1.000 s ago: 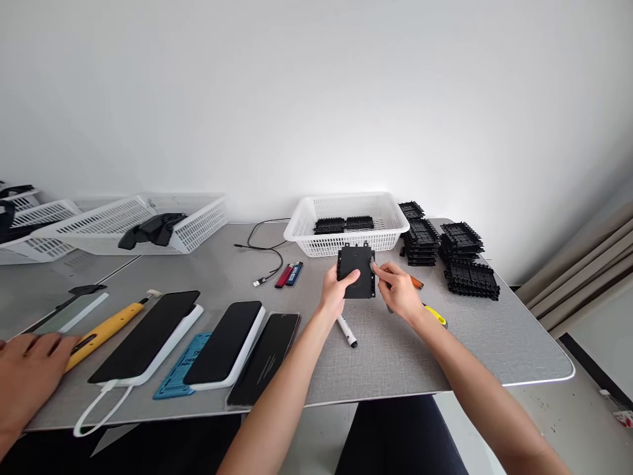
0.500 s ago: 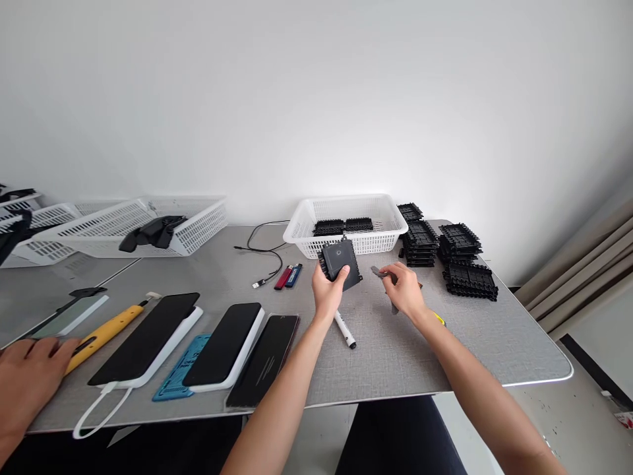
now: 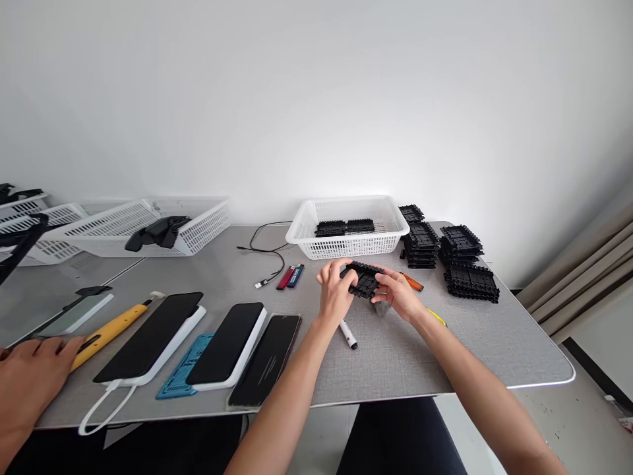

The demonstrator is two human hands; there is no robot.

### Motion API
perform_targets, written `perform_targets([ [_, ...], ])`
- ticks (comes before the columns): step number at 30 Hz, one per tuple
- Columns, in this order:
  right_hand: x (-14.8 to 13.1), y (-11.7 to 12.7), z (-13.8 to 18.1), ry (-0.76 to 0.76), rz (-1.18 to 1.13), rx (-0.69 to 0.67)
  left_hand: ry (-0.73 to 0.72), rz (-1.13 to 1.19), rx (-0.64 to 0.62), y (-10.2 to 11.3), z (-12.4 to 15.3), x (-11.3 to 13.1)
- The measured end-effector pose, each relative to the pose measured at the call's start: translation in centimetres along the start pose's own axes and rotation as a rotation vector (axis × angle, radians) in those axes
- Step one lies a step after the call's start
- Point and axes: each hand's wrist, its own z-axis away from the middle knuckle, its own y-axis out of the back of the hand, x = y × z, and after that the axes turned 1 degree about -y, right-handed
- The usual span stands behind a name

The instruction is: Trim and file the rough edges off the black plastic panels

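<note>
Between my two hands, above the table, is a black plastic panel [image 3: 366, 280] with toothed edges, its ribbed side facing up. My left hand [image 3: 335, 290] grips its left end, with the thumb over the near edge. The fingers of my right hand [image 3: 399, 295] close on the panel's right end. Under the right hand a grey object [image 3: 382, 308] lies on the table, mostly hidden. An orange object [image 3: 413, 282], perhaps a lighter, is just beyond that hand. A white marker [image 3: 349, 334] lies near my left wrist, and something yellow [image 3: 438, 318] shows beside my right forearm.
A white basket [image 3: 349, 247] behind my hands holds similar panels; more stand in stacks [image 3: 421, 244] to its right. Two lighters [image 3: 289, 277], a cable [image 3: 270, 251], several phones [image 3: 225, 343] and a yellow-handled tool [image 3: 111, 333] lie leftward. Another person's hand [image 3: 34, 373] rests far left.
The panel has been turned from its smooth face to its ribbed face and lowered. My right hand has let go of the grey tool and moved left onto the panel.
</note>
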Motion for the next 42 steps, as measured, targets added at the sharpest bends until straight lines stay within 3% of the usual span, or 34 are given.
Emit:
perform_targets([
  [4,0.2,0.1,-0.1,0.078,-0.020,0.045,0.178,0.153,0.143,-0.3,-0.3,0.1],
  [7,0.6,0.3,-0.4,0.093,-0.062,0.094,0.420,0.589,0.239,-0.9,-0.6,0.3],
  [10,1.1,0.4,-0.5,0.115,-0.108,0.128,0.685,1.059,0.180,-1.5,-0.8,0.3],
  [12,1.4,0.3,-0.6,0.139,-0.131,0.146,0.773,1.193,0.144,-1.8,-0.9,0.2],
  [17,2.2,0.2,-0.8,0.177,0.000,0.175,0.711,1.123,0.018,-1.6,-1.0,-0.1],
  [24,2.8,-1.4,0.7,0.161,0.803,0.168,0.799,1.000,0.303,-1.1,-0.9,-0.2],
  [29,3.7,-4.4,2.7,0.161,1.390,0.013,0.828,0.937,0.382,-1.0,-0.9,-0.3],
  [33,4.8,-5.9,3.7,0.138,1.668,-0.111,0.843,1.000,0.395,-0.9,-1.1,-0.8],
  [37,4.9,-5.6,3.6,0.170,1.669,-0.098,0.844,1.012,0.410,-1.0,-1.1,-1.1],
  [39,4.1,-4.8,3.2,0.216,1.502,-0.003,0.850,1.008,0.432,-1.0,-1.1,-1.2],
  [42,2.1,-3.4,2.4,0.218,1.071,0.145,0.846,1.006,0.475,-0.7,-1.3,-1.4],
])
